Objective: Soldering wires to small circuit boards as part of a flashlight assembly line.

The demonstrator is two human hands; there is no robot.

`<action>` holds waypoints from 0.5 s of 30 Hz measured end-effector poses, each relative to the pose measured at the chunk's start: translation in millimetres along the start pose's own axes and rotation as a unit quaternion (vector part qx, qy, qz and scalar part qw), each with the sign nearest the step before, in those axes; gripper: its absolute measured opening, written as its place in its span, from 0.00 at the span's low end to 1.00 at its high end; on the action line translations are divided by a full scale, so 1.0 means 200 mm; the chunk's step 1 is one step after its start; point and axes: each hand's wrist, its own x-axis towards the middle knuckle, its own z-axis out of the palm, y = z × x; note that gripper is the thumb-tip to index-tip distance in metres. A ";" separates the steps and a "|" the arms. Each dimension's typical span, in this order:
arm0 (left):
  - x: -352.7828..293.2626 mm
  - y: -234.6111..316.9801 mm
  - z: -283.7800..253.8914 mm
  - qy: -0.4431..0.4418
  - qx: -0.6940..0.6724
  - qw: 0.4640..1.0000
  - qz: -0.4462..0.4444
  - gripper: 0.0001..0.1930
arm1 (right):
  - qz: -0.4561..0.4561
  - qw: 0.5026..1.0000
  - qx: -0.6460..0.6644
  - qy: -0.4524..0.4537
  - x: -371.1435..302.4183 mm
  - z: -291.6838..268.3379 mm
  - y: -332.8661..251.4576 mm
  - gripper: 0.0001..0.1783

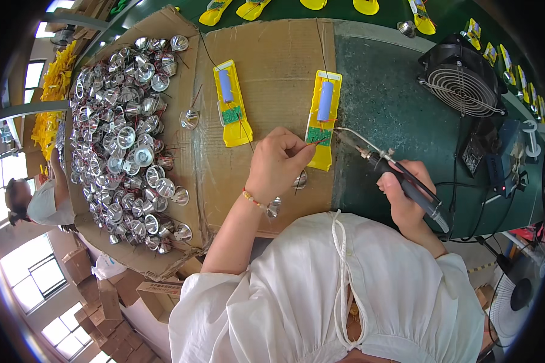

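Observation:
My left hand (277,158) pinches a thin wire (320,141) between thumb and fingertips, over the green circuit board (315,134) in a yellow plastic housing (322,160). A blue cylindrical battery (325,101) lies in that housing above the board. In my right hand (407,189) is a soldering iron (413,192) with a thin curved metal tube beside it; its tip points at the board's right edge. Left of these lies a second yellow housing (238,134) with its own battery and board. Small silver reflectors (274,208) sit beside my left wrist and partly behind the hand.
A cardboard tray (191,158) on the left holds a heap of silver reflectors with wires. At the right stand a black fan with a metal grille (460,88) and a blue box (504,158) with cables. More yellow housings (423,19) line the far edge. Another person (45,202) is at far left.

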 end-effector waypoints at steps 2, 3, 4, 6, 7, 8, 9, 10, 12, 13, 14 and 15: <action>0.00 0.00 0.00 -0.012 0.008 1.000 -0.027 0.09 | -0.021 1.000 0.014 0.003 0.00 -0.02 0.01 0.11; 0.00 0.00 0.00 0.005 -0.002 1.000 0.004 0.09 | 0.002 1.000 0.001 0.006 -0.01 -0.03 0.01 0.11; 0.00 0.00 0.00 0.009 0.001 1.000 0.001 0.09 | -0.002 1.000 0.003 0.002 -0.01 -0.04 0.02 0.10; 0.00 0.00 0.00 0.014 0.005 1.000 -0.001 0.10 | -0.008 1.000 0.007 -0.003 -0.01 -0.04 0.04 0.10; 0.00 0.00 0.00 0.014 -0.001 1.000 -0.006 0.10 | 0.004 1.000 0.016 0.013 -0.02 -0.04 0.04 0.09; 0.00 -0.01 0.00 -0.002 -0.001 1.000 -0.028 0.10 | -0.014 0.999 0.031 0.027 -0.02 -0.04 0.05 0.09; 0.00 -0.01 0.00 0.012 -0.006 1.000 -0.008 0.10 | 0.015 0.999 0.026 0.030 -0.02 -0.04 0.06 0.09; 0.00 -0.01 0.00 0.012 -0.006 1.000 -0.010 0.10 | 0.031 0.998 0.041 0.041 -0.02 -0.05 0.06 0.10; 0.00 -0.01 0.00 0.012 -0.005 1.000 -0.009 0.10 | 0.045 0.996 0.057 0.054 -0.03 -0.05 0.07 0.10; 0.01 0.00 0.00 0.012 -0.006 1.000 -0.011 0.10 | 0.047 0.996 0.060 0.056 -0.03 -0.05 0.08 0.10; 0.01 0.00 0.00 -0.004 0.005 0.999 -0.041 0.10 | 0.019 0.996 0.072 0.056 -0.02 -0.06 0.09 0.10; 0.01 0.00 0.01 0.011 -0.006 1.000 -0.010 0.10 | 0.047 0.995 0.062 0.059 -0.02 -0.06 0.09 0.10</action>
